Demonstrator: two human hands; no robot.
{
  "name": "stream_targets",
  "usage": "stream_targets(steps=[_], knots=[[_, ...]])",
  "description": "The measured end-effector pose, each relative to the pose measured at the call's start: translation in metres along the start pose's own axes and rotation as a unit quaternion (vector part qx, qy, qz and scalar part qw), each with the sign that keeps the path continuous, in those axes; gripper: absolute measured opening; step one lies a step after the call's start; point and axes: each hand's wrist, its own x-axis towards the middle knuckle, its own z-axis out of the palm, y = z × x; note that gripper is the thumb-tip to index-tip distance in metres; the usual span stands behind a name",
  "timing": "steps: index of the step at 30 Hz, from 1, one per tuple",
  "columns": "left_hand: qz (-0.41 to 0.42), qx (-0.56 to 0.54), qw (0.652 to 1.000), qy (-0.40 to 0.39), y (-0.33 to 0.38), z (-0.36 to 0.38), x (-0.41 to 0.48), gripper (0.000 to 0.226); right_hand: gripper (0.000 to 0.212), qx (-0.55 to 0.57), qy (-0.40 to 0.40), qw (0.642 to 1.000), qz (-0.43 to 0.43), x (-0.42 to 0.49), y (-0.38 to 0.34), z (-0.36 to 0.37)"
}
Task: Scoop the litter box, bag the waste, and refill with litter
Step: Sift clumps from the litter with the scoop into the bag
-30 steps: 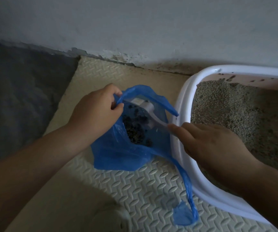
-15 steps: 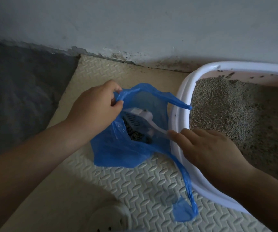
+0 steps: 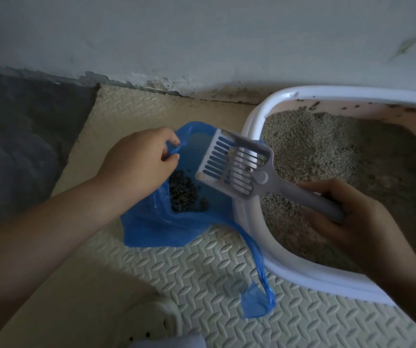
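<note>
A: In the head view, where does everything sit?

B: The blue bag [image 3: 156, 229] lies on the patterned floor mat [image 3: 201, 277], just beside the white litter box [image 3: 248, 229]. The left hand [image 3: 139, 159] pinches the bag's upper edge between curled fingers and thumb, lifting the mouth open. The right hand [image 3: 360, 222] is wrapped round the handle of the slotted scoop [image 3: 234, 167]. The scoop's head hangs over the box rim and the bag mouth, nearly empty, with only a few specks clinging to the slots.

A: And the waste?

B: 1 dark pile of clumps [image 3: 185, 197] sits low in the bag. Grey litter [image 3: 327, 151] fills the box, and there are smears on its inner wall at the back.

A: How will the bag handle?

B: I'd judge it thin, limp and slippery. It holds no shape by itself, so the mouth would likely fold shut if that edge were let go. The clumps put some weight at the bottom, and lifting by 1 edge could tip them out. It would be better to gather both handles. 1 long strap [image 3: 260, 270] trails across the mat toward the person.

A: The scoop?

B: Stiff, light plastic, I'd say. The handle is the place to hold it, well back from the soiled slots.

A: The box?

B: Rigid, and probably heavy with litter. If it has to shift, take the rim with 2 hands.
</note>
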Motion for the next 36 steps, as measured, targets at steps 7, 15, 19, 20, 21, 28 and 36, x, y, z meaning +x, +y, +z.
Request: stream_targets(steps=[7,15,19,20,21,28,36], knots=[[0.065,-0.005,0.996,-0.053,0.049,0.032,-0.004,0.024,0.041,0.054,0.051,0.996,0.048,-0.024,0.029,-0.017],[0.192,0.003,0.98,-0.054,0.111,0.077,0.001,0.053,0.027,-0.073,0.11,0.984,0.117,-0.049,0.075,-0.044],[0.137,0.022,0.984,-0.107,0.114,0.101,0.006,0.067,0.023,-0.147,0.109,0.97,0.161,-0.052,0.091,-0.063],[0.132,0.013,0.986,-0.103,0.112,0.104,0.006,0.066,0.022,-0.158,0.111,0.966,0.174,-0.053,0.094,-0.07],[0.129,0.002,0.987,-0.095,0.11,0.106,0.006,0.066,0.021,-0.163,0.113,0.962,0.186,-0.055,0.097,-0.077],[0.114,-0.01,0.99,-0.084,0.109,0.111,0.006,0.074,0.013,-0.192,0.044,0.95,0.242,-0.073,0.094,-0.118],[0.115,-0.02,0.99,-0.078,0.11,0.112,0.007,0.078,0.01,-0.3,-0.024,0.916,0.267,-0.068,0.081,-0.139]])
